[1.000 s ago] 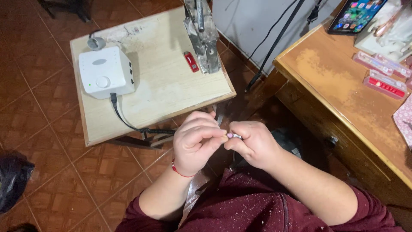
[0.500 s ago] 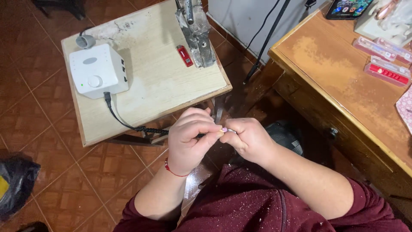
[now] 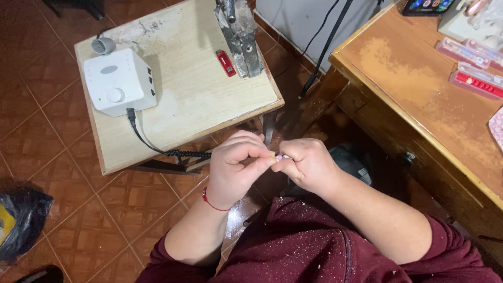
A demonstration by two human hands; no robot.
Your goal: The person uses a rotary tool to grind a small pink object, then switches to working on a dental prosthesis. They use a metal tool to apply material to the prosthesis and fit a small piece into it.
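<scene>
Centrally: two hands pinched together on one small pale piece

Item 1. Left hand (image 3: 238,167), centre of the frame. Forearm rises from the lower middle, wrist bent, a thin red cord bracelet (image 3: 212,202) round it. Fingers curled into a loose fist, thumb and fingertips pressed onto a small pale pink piece (image 3: 280,156).

Item 2. Right hand (image 3: 309,165), just right of centre, knuckles up. Forearm runs in from the lower right, bare below a pushed-up maroon sleeve (image 3: 445,246). Fingers folded under, tips meeting those of the left hand on the same piece. Both hands are closed and touching, held above the lap; what the piece is cannot be told, as it is nearly hidden.

Item 3. Small pale wooden table (image 3: 194,94), upper left to centre of the frame, well above the hands. On it: a white box-shaped device (image 3: 118,81) with a round knob; a black coiled cord (image 3: 173,152) running off its front edge; a small red object (image 3: 226,62); a worn metal tool (image 3: 241,34) at the top edge.

Item 4. Brown wooden desk (image 3: 419,105), right side, bearing flat pink and red packs (image 3: 474,83) at the upper right.

Item 5. Dark bag (image 3: 21,220) on the reddish tile floor (image 3: 52,152), lower left.
</scene>
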